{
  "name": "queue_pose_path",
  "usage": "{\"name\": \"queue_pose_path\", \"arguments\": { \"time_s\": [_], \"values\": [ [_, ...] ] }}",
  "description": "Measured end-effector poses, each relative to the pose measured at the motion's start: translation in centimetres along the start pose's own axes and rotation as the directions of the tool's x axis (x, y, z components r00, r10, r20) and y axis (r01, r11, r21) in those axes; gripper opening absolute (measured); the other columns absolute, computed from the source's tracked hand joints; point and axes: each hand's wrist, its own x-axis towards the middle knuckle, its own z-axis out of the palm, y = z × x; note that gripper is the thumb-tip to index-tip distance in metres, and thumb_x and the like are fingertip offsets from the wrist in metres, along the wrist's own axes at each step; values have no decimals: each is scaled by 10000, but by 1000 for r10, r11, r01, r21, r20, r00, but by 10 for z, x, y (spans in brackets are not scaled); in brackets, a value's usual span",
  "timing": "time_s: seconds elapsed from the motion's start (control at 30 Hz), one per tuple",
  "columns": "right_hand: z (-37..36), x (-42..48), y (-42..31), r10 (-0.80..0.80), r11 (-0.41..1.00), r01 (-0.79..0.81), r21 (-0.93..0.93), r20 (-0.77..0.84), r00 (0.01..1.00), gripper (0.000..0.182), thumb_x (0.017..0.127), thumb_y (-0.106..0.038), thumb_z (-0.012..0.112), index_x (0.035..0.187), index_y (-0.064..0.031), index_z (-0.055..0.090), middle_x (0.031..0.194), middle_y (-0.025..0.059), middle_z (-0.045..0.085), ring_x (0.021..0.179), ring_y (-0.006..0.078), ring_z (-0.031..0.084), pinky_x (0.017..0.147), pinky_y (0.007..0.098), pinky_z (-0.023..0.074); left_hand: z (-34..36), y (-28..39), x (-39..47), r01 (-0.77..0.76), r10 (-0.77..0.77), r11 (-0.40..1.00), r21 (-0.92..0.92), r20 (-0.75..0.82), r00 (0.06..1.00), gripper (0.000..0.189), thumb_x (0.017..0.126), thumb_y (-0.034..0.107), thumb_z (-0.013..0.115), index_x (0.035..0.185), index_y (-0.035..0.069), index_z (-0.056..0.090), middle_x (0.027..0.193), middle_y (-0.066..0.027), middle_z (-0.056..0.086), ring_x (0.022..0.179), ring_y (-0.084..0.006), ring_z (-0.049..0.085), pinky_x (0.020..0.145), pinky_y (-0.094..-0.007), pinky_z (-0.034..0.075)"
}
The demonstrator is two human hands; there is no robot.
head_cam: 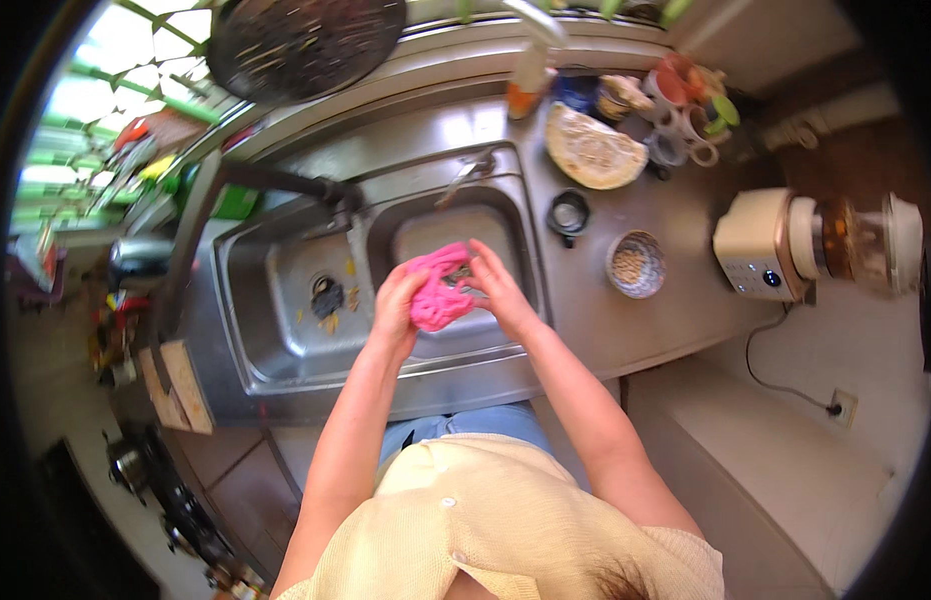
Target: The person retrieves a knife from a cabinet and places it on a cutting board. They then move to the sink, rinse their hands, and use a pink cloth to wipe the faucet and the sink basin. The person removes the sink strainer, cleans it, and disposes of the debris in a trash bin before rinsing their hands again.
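Over the right-hand sink basin (501, 217), my left hand (396, 304) grips a bunched pink cloth (440, 296). My right hand (499, 289) is at the cloth's right side, its fingers curved and their tips at the cloth's edge. Something small and greyish shows in the gap between the cloth and those fingers, too blurred to name. Behind my hands, a small metal tap (465, 178) reaches over the basin. The left-hand basin (248, 300) has a dark drain strainer (327, 296) with yellowish scraps around it.
On the steel counter to the right are a dark cup (569, 216), a patterned bowl of beans or grains (636, 264), a folded pale mat (594, 148), several mugs (668, 94) and a spray bottle (529, 75). Beyond stands a cream blender (758, 244). A dark tall faucet (278, 180) arches leftward.
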Motion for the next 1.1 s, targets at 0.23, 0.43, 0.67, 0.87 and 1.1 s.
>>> {"name": "queue_pose_path", "arguments": {
  "time_s": [0.23,0.43,0.67,0.87,1.1],
  "values": [
    [106,-8,-7,239,971,-238,-34,234,942,558,969,-326,586,1451,-123,392,1155,41,607,917,126,595,730,300,527,-76,16,-33,-135,134,991,13,36,990,498,944,124,506,1430,91,403,1316,-75,559,1172,-178,564,942,-314,502],
    [180,4,32,250,834,-87,-545,232,940,275,988,-242,543,1148,-55,663,796,-29,630,646,47,521,537,222,423,-163,41,-70,-157,162,985,65,-71,984,485,1005,197,431,1472,119,327,1377,-91,527,1156,-200,587,786,-355,594],
    [282,5,87,-172,728,285,-623,236,956,156,961,-158,608,1041,-30,647,783,-34,600,641,37,490,557,199,403,-301,49,-80,-69,-14,919,-387,-207,978,319,1030,241,395,1290,90,502,1205,-101,625,1054,-237,620,914,-419,515],
    [363,32,118,-115,985,125,-120,87,990,233,969,-224,592,1108,-41,633,1003,-7,625,895,74,558,803,235,449,-354,46,-83,101,-79,586,-804,68,995,392,1006,328,413,1257,46,520,1221,-99,612,1139,-230,577,999,-421,444],
    [421,35,175,-517,560,539,-629,243,821,142,880,-126,653,951,-3,659,1062,125,638,978,227,603,875,315,465,-355,35,-45,-140,-62,674,-725,-244,968,345,977,281,393,1203,89,568,1148,-86,630,1052,-208,601,914,-362,493]
  ]
}}
